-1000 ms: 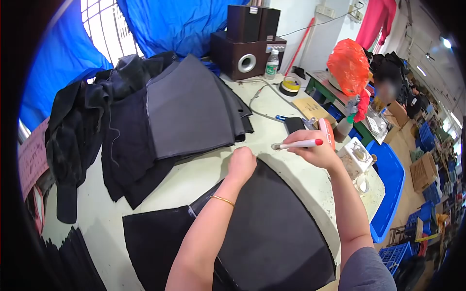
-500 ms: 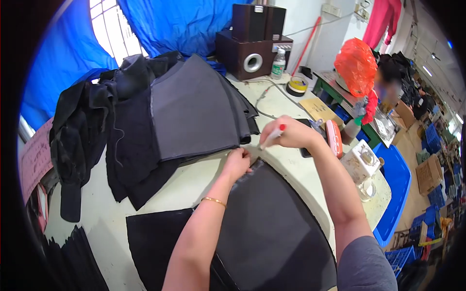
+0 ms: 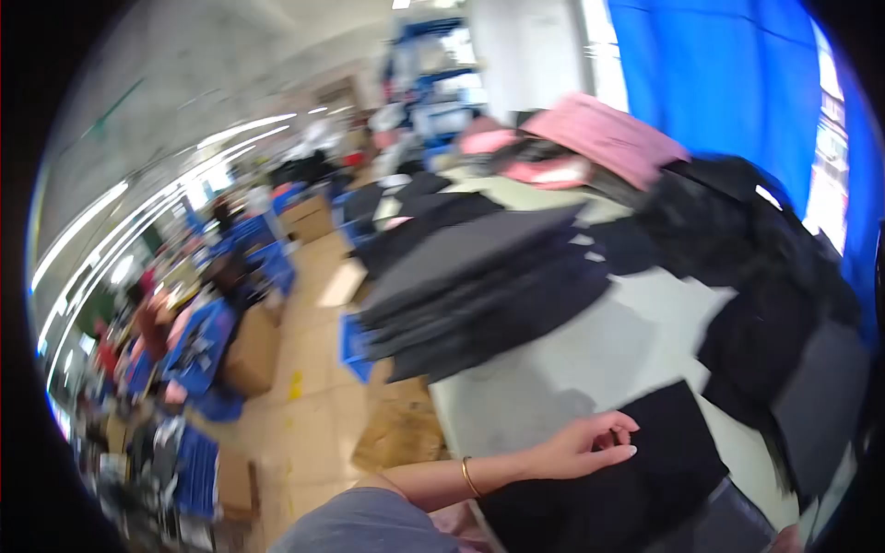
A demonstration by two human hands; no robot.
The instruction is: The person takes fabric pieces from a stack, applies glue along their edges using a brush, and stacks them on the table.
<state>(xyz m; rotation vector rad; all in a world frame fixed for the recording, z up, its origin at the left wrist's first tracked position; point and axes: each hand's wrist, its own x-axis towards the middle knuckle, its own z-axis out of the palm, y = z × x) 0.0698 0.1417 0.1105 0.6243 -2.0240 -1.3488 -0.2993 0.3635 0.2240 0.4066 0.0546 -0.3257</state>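
My left hand (image 3: pixel 581 446), with a gold bangle (image 3: pixel 469 476) at the wrist, is over a black fabric piece (image 3: pixel 645 452) on the table. Its fingers are loosely bent, thumb apart from them, with nothing held. At the bottom right edge a small skin-coloured patch (image 3: pixel 786 539) seems to be part of my right hand; its fingers and anything in them cannot be made out. Beside it lies a dark grey panel (image 3: pixel 724 521), cut off by the frame. Ahead is a tall stack of dark grey and black fabric panels (image 3: pixel 479 276) on the table.
More dark cloth (image 3: pixel 747 221) is heaped along the right, by the blue curtain (image 3: pixel 719 83). A pink sheet (image 3: pixel 604 138) lies at the back. Left of the pale table (image 3: pixel 516 396) runs a tiled aisle (image 3: pixel 313 369) with cardboard boxes (image 3: pixel 253 350) and blue crates (image 3: pixel 198 346).
My view has swung left, from the speakers to the fabric stack and aisle. The left hand has left the grey panel's tip. The red-capped white pen held in the right hand is out of sight.
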